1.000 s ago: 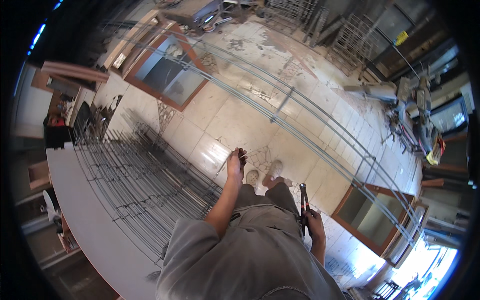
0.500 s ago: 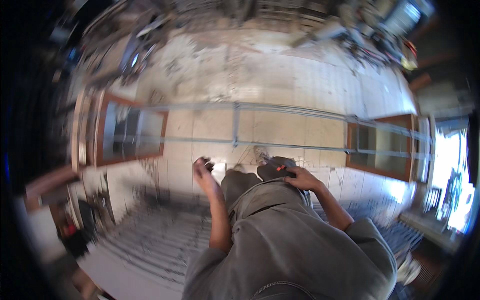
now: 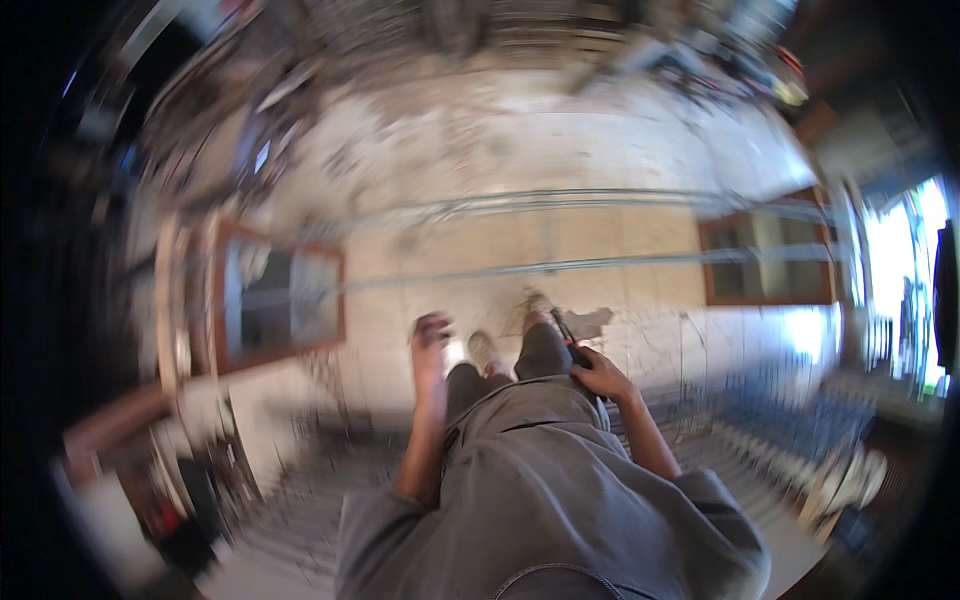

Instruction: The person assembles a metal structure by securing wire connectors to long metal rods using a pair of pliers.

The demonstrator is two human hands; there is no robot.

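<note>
My right hand (image 3: pixel 602 376) is closed around a slim, dark hand tool with a red-orange part (image 3: pixel 568 335), held beside my right thigh; motion blur hides its exact kind. My left hand (image 3: pixel 430 348) is raised ahead of my left leg. Its fingers are smeared, with a dark patch at the tips, so I cannot make out whether anything is in them. Beyond both hands, long grey metal bars (image 3: pixel 545 267) run from side to side, apart from my hands. Their ends overlap two brown wooden frames with panes, one at the left (image 3: pixel 343 300) and one at the right (image 3: pixel 712 298).
Dusty, stained floor (image 3: pixel 480 150) stretches beyond the bars. Piled scrap and timber (image 3: pixel 500 35) lie along the far side, with clutter (image 3: pixel 760 85) at the far right. A slatted stack (image 3: pixel 310 510) is behind me on the left. Bright daylight enters at a right-hand opening (image 3: pixel 905 290).
My view has turned, and my feet show more fully past my legs. More of the tool in my right hand shows, pointing forward. My left hand stays raised, slightly farther right in view.
</note>
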